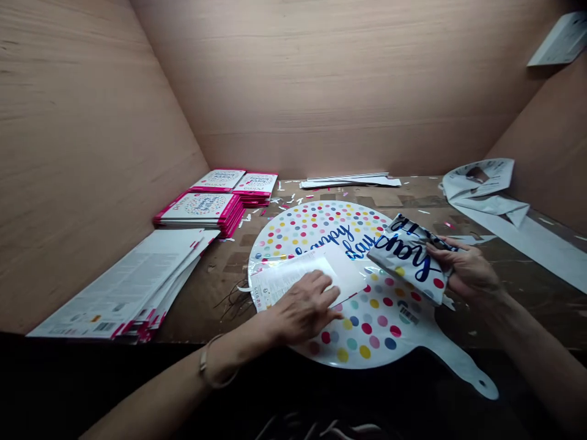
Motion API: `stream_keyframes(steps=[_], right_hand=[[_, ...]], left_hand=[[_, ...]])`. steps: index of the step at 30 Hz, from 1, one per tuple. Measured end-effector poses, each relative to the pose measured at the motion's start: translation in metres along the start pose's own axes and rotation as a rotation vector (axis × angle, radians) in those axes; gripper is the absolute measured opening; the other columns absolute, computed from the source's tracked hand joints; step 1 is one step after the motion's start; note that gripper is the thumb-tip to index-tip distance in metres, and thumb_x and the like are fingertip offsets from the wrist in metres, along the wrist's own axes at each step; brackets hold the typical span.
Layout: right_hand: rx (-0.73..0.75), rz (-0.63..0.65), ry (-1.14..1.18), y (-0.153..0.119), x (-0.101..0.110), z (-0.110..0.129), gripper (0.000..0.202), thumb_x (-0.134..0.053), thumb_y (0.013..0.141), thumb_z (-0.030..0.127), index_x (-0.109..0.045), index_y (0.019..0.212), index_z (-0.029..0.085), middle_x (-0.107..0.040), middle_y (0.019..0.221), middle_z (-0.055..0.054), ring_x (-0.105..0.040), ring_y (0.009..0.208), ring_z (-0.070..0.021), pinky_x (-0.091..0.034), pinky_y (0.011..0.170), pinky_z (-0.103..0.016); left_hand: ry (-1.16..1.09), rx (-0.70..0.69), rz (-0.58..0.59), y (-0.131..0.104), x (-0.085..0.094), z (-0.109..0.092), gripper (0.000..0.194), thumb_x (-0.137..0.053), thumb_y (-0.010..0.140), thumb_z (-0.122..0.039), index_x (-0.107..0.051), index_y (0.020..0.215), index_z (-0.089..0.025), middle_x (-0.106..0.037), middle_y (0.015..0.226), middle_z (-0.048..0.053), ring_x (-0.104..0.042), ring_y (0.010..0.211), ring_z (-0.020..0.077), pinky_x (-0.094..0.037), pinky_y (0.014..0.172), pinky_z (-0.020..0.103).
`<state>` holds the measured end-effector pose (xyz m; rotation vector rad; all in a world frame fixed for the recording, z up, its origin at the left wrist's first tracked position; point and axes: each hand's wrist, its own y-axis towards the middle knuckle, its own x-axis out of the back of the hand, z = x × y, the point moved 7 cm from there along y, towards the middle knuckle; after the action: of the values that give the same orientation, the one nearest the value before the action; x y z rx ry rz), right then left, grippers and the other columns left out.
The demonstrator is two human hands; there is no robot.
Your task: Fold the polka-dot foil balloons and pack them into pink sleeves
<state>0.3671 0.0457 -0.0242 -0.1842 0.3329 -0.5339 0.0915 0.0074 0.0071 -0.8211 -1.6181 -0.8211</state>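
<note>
A large round foil balloon (367, 330), white with coloured dots and blue lettering, lies flat at the middle of the table, its tail pointing to the lower right. Across it rests a white printed card sleeve (279, 282). My left hand (307, 302) lies on that sleeve, fingers bent and somewhat apart, not wrapped round anything I can see. At the right, my right hand (470, 269) is closed on a folded foil balloon (410, 260) with dots and dark lettering, held just over the flat balloon's right side. The right thumb and fingers pinch its edge.
Stacks of pink-edged balloon packs (199, 206) stand at the back left, with a spread of printed card sleeves (114, 287) before them. White strips (351, 181) lie along the back wall. A crumpled white paper band (518, 226) is at right. Wooden panels enclose the table.
</note>
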Motion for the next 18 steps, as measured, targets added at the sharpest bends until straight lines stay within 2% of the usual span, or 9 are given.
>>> stream_keyframes(steps=[4,7,13,18], right_hand=[[-0.092,-0.016,0.030,-0.001,0.004,-0.011,0.026,-0.066,0.058,-0.003,-0.064,0.079,0.012,-0.067,0.066,-0.003,-0.063,0.056,-0.0131,-0.056,0.055,-0.020],[-0.094,0.015,0.018,0.004,0.006,-0.018,0.028,-0.070,0.056,-0.001,-0.065,0.078,0.015,-0.067,0.065,-0.001,-0.063,0.055,-0.0134,-0.056,0.054,-0.020],[-0.144,0.079,-0.043,0.011,-0.003,-0.031,0.030,-0.071,0.052,0.000,-0.067,0.076,0.017,-0.068,0.067,-0.002,-0.065,0.058,-0.0166,-0.058,0.055,-0.023],[-0.145,0.124,-0.079,0.014,-0.016,-0.029,0.033,-0.073,0.050,0.000,-0.067,0.079,0.015,-0.069,0.067,-0.004,-0.066,0.058,-0.0175,-0.058,0.054,-0.023]], left_hand=[[-0.053,-0.072,-0.009,0.046,-0.028,0.006,0.029,-0.059,0.077,-0.043,-0.055,0.080,-0.014,-0.052,0.096,0.009,-0.045,0.090,0.0213,-0.038,0.081,0.035],[-0.067,-0.073,-0.051,0.057,-0.046,0.010,0.020,-0.051,0.083,-0.033,-0.052,0.076,-0.014,-0.052,0.090,0.008,-0.043,0.085,0.0193,-0.036,0.079,0.034],[0.006,-0.069,-0.099,0.054,-0.046,0.008,0.017,-0.046,0.082,-0.027,-0.050,0.070,-0.015,-0.051,0.085,0.008,-0.042,0.081,0.0188,-0.033,0.077,0.034],[0.056,-0.046,-0.097,0.055,-0.043,0.006,0.018,-0.045,0.082,-0.028,-0.050,0.071,-0.015,-0.051,0.080,0.006,-0.042,0.077,0.0183,-0.033,0.073,0.034]])
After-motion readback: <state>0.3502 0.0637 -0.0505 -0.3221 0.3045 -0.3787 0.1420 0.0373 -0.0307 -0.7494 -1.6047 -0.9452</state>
